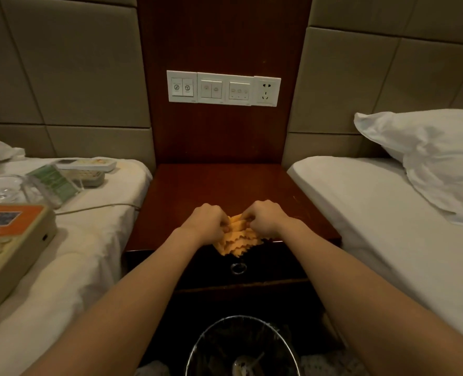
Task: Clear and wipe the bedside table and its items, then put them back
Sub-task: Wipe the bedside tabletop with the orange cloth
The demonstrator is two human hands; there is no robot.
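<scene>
Hands, left (pixel 207 222) and right (pixel 265 217), pinch yellow cloth (pixel 237 238) between them, seemingly touching bedside table (pixel 219 185) front edge.

Both bare forearms stretched forward, converging toward the middle. Left hand (pixel 207 222) knuckles up, fingers curled under and pinched shut on the yellow cloth (pixel 237 238). Right hand (pixel 265 218) mirrored just beside it, fingers likewise curled and closed on the same cloth. Fingertips of the two nearly meeting, wrists level and straight.
</scene>
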